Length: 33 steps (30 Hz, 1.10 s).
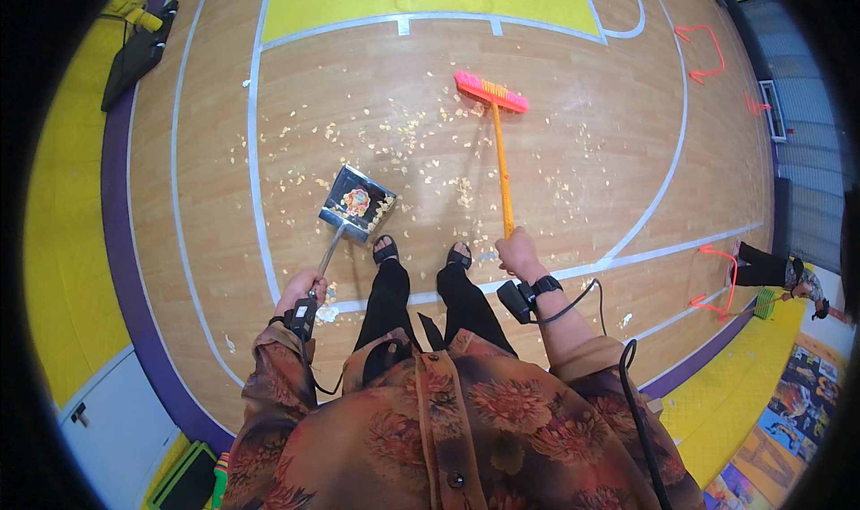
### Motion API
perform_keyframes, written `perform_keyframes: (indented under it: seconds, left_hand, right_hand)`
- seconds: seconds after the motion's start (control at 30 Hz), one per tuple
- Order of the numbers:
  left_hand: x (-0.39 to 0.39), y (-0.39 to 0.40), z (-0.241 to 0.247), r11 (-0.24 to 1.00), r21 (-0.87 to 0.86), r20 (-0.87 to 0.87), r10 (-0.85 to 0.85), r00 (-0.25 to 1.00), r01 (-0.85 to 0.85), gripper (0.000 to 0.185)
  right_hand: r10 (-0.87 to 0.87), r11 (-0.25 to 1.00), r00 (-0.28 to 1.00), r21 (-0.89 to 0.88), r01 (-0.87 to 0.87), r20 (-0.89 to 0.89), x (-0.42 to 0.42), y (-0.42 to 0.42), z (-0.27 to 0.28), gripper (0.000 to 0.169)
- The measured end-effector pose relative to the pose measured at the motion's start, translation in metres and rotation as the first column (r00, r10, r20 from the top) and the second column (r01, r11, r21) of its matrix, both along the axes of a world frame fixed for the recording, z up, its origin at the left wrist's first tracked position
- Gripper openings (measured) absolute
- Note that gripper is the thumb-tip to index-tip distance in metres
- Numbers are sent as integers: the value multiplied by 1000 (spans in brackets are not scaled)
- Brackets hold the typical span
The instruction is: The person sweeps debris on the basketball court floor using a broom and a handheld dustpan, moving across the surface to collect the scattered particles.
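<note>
My left hand [304,288] is closed around the thin metal handle of a dustpan. The metal dustpan [342,191] sits at the floor left of my feet, with pale flakes and a round patterned patch in its pan. In my right hand [521,251] is the orange handle of a broom, gripped near its end. The broom's pink and orange head [492,93] is farther forward, right of the middle, its handle slanting back to me. Pale yellowish flakes [406,130] lie scattered over the wood-look court floor between and around the two tools.
Orange wire hurdles [723,60] stand at the right and far edges. At the far right is another person [766,268] with a green broom [764,303]. A black flat object [138,56] leans by the yellow wall padding [64,194] on the left. Cables run from my wrist devices.
</note>
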<state>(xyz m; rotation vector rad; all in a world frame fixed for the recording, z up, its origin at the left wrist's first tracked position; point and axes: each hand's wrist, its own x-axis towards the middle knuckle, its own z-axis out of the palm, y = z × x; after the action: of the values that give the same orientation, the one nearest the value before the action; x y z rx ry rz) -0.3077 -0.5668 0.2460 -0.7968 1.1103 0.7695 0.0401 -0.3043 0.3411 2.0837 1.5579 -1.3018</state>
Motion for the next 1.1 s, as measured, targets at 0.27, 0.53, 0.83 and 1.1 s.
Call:
perform_keyframes:
  seconds: [0.27,0.53,0.83,1.1]
  left_hand:
    - [-11,-55,23,996,69,-97,57,994,-50,16]
    - [-17,-140,10,992,120,-219,-12,976,39,18]
    - [-7,-168,-3,957,154,-459,-150,876,245,28]
    - [-20,-197,-11,970,216,-294,173,940,-111,13]
  right_hand:
    - [32,995,998,100,-26,-51,47,21,-34,22]
    - [-24,996,989,86,37,-148,43,-21,44,13]
    - [524,838,851,-163,-521,-25,-7,-136,129,20]
    - [331,783,759,-287,-552,-560,5,-163,138,32]
